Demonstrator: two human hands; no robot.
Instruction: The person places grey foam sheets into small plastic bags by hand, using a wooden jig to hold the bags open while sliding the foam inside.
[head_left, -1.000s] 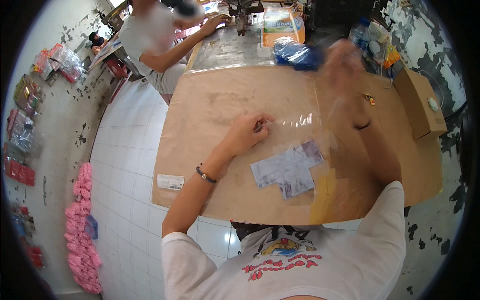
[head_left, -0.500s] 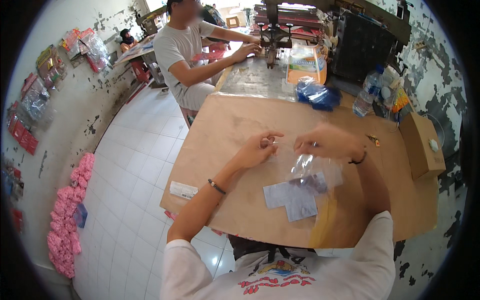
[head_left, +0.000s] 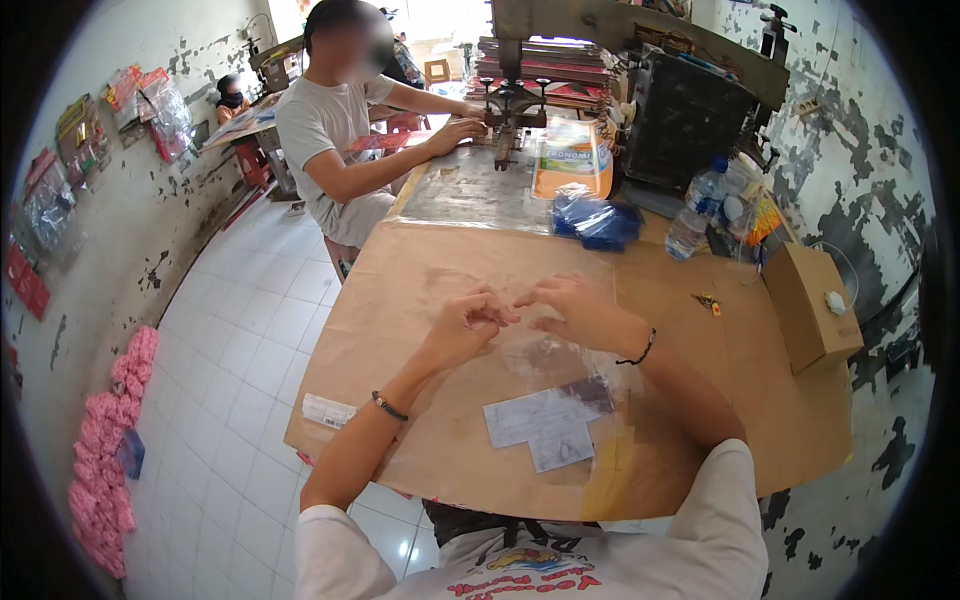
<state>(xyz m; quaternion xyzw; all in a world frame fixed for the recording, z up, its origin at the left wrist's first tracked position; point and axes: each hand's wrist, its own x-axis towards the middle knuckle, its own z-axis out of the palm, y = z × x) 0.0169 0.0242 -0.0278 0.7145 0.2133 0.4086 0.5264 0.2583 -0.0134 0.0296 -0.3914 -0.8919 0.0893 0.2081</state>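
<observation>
Left hand (head_left: 462, 325) and right hand (head_left: 570, 308), fingers pinched on the top edge of a clear, thin plastic bag (head_left: 560, 375) (barely visible), held just above the brown paper-covered table (head_left: 420, 270); white paper slips (head_left: 545, 428) flat beneath, near the table's front edge.

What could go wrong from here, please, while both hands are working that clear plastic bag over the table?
The clear plastic bag is thin and nearly invisible between the left hand and right hand, so it may slip or tear. Its hanging end could also drag the loose paper slips lying beneath it across the table.
</observation>
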